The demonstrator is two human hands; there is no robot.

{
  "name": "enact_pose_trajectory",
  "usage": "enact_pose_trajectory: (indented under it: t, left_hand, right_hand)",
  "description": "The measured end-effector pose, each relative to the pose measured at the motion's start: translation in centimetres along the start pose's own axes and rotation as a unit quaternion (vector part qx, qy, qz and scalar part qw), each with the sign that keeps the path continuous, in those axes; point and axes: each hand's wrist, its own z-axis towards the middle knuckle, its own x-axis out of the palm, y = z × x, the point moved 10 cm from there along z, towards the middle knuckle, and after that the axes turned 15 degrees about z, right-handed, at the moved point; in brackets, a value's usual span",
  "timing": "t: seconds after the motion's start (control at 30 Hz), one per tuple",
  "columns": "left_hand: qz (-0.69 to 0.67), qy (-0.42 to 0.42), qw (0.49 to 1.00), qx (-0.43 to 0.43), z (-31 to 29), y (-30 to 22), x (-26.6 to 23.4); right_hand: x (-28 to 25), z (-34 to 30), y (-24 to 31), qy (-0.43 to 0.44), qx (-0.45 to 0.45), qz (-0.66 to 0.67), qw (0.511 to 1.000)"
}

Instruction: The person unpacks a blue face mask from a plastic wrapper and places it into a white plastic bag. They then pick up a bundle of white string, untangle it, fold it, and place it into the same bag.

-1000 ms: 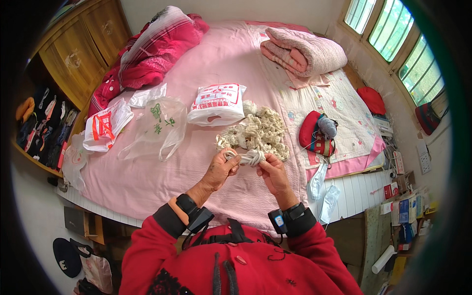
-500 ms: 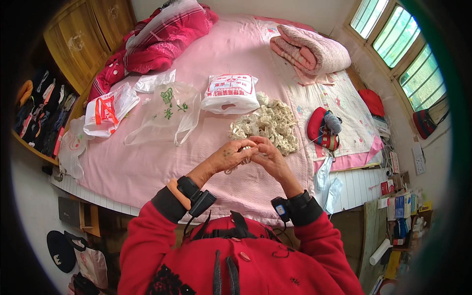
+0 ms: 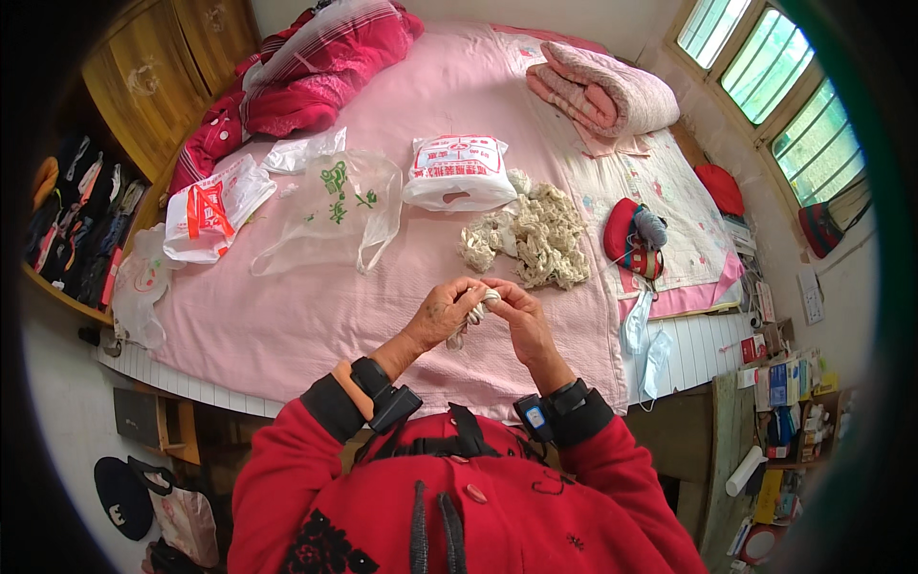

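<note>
My left hand (image 3: pixel 446 313) and my right hand (image 3: pixel 521 320) meet over the near side of the pink bed. Between their fingertips they pinch a small bundle of cream yarn (image 3: pixel 472 318), whose loose strands hang below the left fingers. Both hands are closed on it. Just beyond them lies a heap of beige yarn bundles (image 3: pixel 548 237), apart from my fingers. A white plastic bag with red print (image 3: pixel 458 182) sits full behind the heap. Left of it a clear plastic bag with green print (image 3: pixel 325 215) is spread flat.
A red knitted piece with a grey yarn ball (image 3: pixel 633 239) rests right of the heap. Face masks (image 3: pixel 656 364) hang at the bed's near right edge. Another white bag (image 3: pixel 206 225) lies left, a folded quilt (image 3: pixel 607 91) far right, a crimson blanket (image 3: pixel 306 81) far left.
My hands have drawn slightly back from the heap, with the small yarn bundle between them. The fingertips now sit closer together, and more of the bundle shows. The heap stays on the bed.
</note>
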Motion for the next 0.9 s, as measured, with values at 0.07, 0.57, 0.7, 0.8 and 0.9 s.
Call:
enact_pose_trajectory:
  t: [0.07,0.57,0.7,0.8,0.9]
  left_hand:
    - [-0.024,0.028,0.998,-0.042,-0.5,0.9,0.0]
    - [0.250,0.120,0.961,0.006,-1.4,2.1,-2.3]
    - [0.446,0.049,0.886,0.116,-1.6,0.5,-2.8]
    - [0.241,0.106,0.965,-0.009,-1.4,2.5,-2.8]
    - [0.088,0.128,0.983,-0.098,-1.6,3.7,-2.3]
  right_hand:
    - [0.2,0.1,-0.6,0.009,0.023,0.016,1.000]
    - [-0.9,1.3,-0.8,-0.014,0.075,-0.066,0.995]
    - [-1.1,1.2,-1.7,-0.040,0.089,-0.051,0.994]
    - [-0.7,1.8,-1.2,-0.036,0.072,-0.059,0.995]
    - [0.3,2.5,-0.1,-0.014,0.044,-0.090,0.995]
